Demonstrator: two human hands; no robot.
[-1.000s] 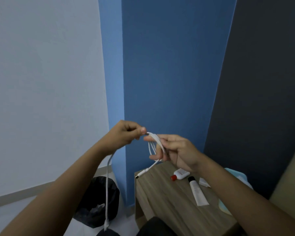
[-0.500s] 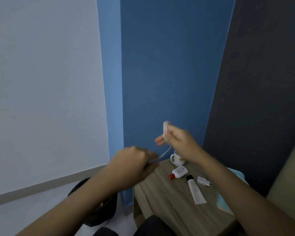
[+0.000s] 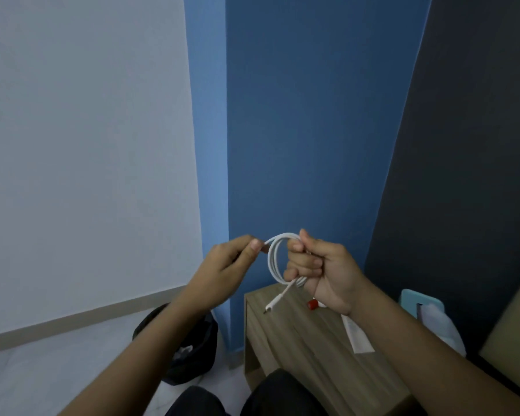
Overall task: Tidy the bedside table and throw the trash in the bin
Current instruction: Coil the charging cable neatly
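A white charging cable (image 3: 275, 259) is wound into a coil above the wooden bedside table (image 3: 294, 343). My right hand (image 3: 321, 271) is closed around the coil, and one plug end hangs down toward the table top. My left hand (image 3: 225, 271) pinches the other end of the cable at the coil's upper left. A black bin (image 3: 189, 349) lined with a bag stands on the floor left of the table, partly hidden by my left forearm.
On the table lie a white tube (image 3: 357, 334) and a small bottle with a red cap (image 3: 312, 304), mostly hidden by my right hand. A light blue object (image 3: 415, 301) with a white bag sits at the table's far right. Blue walls rise behind.
The long loose run of cable has been wound up into the coil. My left hand rose back to the coil, holding the cable's end. My right hand closed tighter around the loops.
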